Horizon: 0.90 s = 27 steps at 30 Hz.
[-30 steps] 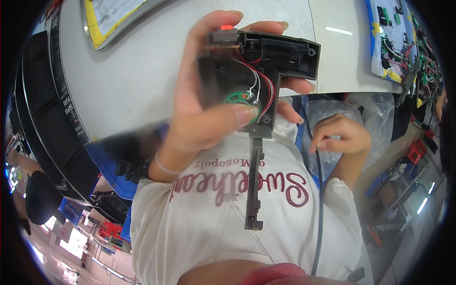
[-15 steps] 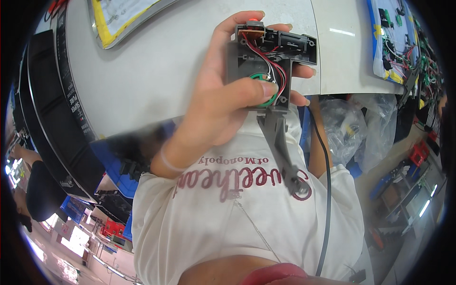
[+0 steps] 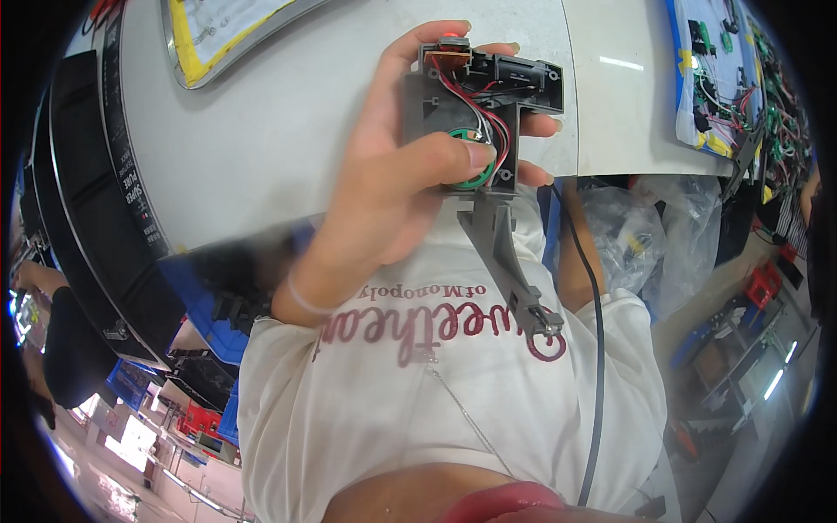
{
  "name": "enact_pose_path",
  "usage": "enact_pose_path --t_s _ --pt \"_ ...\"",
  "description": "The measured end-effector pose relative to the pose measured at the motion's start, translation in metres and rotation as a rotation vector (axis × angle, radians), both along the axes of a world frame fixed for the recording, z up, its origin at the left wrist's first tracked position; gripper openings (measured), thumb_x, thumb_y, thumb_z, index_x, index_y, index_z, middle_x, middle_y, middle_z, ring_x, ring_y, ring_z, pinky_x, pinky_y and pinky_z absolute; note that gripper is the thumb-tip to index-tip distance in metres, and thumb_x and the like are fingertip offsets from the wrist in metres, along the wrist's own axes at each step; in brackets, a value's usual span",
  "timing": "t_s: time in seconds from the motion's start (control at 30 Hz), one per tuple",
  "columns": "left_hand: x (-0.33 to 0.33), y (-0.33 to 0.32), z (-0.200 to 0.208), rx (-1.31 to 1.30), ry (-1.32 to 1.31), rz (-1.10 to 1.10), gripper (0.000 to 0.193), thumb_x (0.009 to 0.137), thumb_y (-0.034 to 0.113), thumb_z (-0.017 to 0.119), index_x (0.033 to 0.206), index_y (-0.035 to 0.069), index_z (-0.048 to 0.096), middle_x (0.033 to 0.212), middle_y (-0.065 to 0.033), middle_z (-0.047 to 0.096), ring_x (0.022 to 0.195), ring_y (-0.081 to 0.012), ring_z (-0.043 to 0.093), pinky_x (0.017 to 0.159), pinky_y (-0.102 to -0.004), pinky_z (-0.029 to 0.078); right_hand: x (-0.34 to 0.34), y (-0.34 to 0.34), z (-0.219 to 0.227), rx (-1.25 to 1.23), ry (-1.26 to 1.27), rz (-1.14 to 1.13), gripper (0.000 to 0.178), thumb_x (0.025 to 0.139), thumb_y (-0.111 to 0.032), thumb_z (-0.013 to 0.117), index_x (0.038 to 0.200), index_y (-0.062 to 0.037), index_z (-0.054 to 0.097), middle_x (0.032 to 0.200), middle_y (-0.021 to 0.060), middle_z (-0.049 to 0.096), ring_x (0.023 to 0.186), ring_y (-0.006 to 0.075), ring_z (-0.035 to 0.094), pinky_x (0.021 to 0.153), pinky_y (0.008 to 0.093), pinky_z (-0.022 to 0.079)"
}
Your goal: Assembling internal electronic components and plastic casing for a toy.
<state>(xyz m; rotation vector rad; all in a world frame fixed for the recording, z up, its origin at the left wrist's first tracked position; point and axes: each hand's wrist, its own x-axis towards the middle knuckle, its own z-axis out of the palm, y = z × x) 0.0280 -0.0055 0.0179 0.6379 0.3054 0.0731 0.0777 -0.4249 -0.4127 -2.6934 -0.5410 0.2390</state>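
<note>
My left hand is closed round an open dark grey plastic housing, held above the near edge of the table. Its thumb presses on a round green board inside the shell; the other fingers wrap behind and over the top. Red, white and black wires run through the shell, and a red button tops it. A long grey plastic piece extends downward from the housing; how it joins is unclear. My right forearm shows beside my shirt, with the right hand hidden.
A yellow-edged tray lies at the far left of the white table. At right stands a blue tray of wired parts. Clear plastic bags hang below the table edge. A black cable runs down my right side.
The view has shifted slightly, and the housing with my left hand appears a little further left. The lower end of the grey piece has tilted a little upward. My grip is unchanged.
</note>
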Motion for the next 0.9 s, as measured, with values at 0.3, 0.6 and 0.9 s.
enact_pose_path --t_s 0.3,0.6,0.9 --pt "0.002 0.002 -0.001 -0.038 0.002 0.002 0.072 0.069 -0.001 0.048 0.137 0.011 0.026 0.135 -0.0224 0.036 0.108 -0.0423 0.052 0.078 -0.0507 0.053 0.021 0.019 0.005 0.013 -0.031 0.038 0.042 0.080 -0.018 0.059 0.118 -0.0012 0.053 0.115 0.0254 0.054 0.110 0.0402 0.049 0.093 0.0426 0.041" --pt "-0.004 0.010 0.001 -0.094 -0.010 -0.014 0.071 0.068 0.000 0.051 0.134 0.010 0.027 0.132 -0.0194 0.039 0.107 -0.0387 0.054 0.079 -0.0495 0.054 0.092 0.044 0.041 -0.008 -0.140 0.132 0.042 0.078 -0.019 0.061 0.116 -0.0016 0.054 0.114 0.0254 0.055 0.109 0.0396 0.051 0.091 0.0430 0.042" --pt "-0.009 0.021 -0.002 -0.241 -0.039 -0.001 0.069 0.070 -0.009 0.053 0.132 0.011 0.030 0.127 -0.0155 0.038 0.105 -0.0365 0.054 0.080 -0.0497 0.052 0.091 0.042 0.069 -0.035 -0.167 0.104 0.043 0.077 -0.019 0.063 0.115 -0.0020 0.055 0.112 0.0253 0.056 0.107 0.0390 0.052 0.089 0.0434 0.043"
